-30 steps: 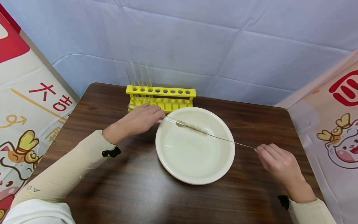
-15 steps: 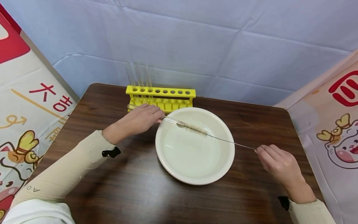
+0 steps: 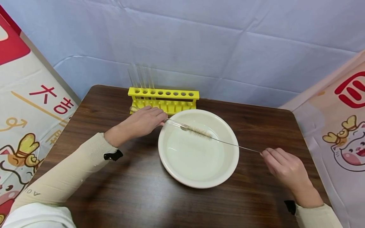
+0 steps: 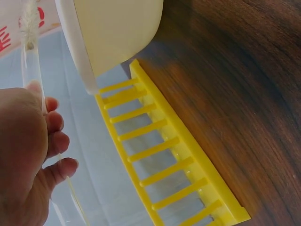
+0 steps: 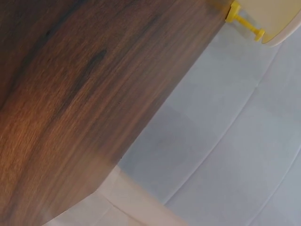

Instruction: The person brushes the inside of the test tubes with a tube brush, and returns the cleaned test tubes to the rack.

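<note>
In the head view, my left hand point(image 3: 146, 122) grips a clear glass test tube point(image 3: 174, 123) slantwise over the rim of a white basin point(image 3: 163, 158). The tube's rounded end shows beyond the wrist side of the hand. My right hand point(image 3: 286, 166) pinches the thin wire handle of a test tube brush point(image 3: 201, 132). Its pale bristles hang above the basin, with the tip inside the tube's mouth end; how far the bristles reach in is unclear. The left wrist view shows fingers curled round the tube point(image 4: 32, 70) and the brush point(image 4: 30, 23) in line with it. The right hand is outside its wrist view.
A yellow test tube rack point(image 3: 176, 93) stands behind the basin, with 3 glass tubes point(image 3: 144, 79) upright at its left end. Everything is on a dark wooden table point(image 3: 182, 205). A pale cloth point(image 3: 182, 38) hangs behind, and printed banners point(image 3: 342, 152) flank both sides.
My right hand and the brush have shifted very slightly down and to the right. The left hand keeps its hold on the test tube in the same place.
</note>
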